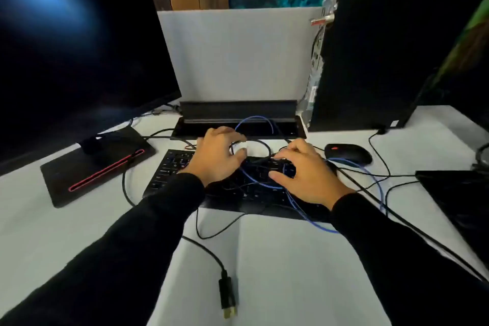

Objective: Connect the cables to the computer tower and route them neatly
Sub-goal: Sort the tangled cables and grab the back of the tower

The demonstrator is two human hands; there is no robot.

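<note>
Tangling over the keyboard [169, 174], blue cable [317, 222] crosses black cables [211, 235].

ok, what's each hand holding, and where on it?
Both hands grip the cable tangle over the keyboard: left hand on a black cable loop, right hand on bunched black cables. Exact hold points unclear.

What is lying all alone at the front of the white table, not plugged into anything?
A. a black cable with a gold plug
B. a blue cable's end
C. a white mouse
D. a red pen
A: the black cable with a gold plug lies loose on the white table, nearer the camera than the black keyboard, with nothing attached to its tip.
</note>
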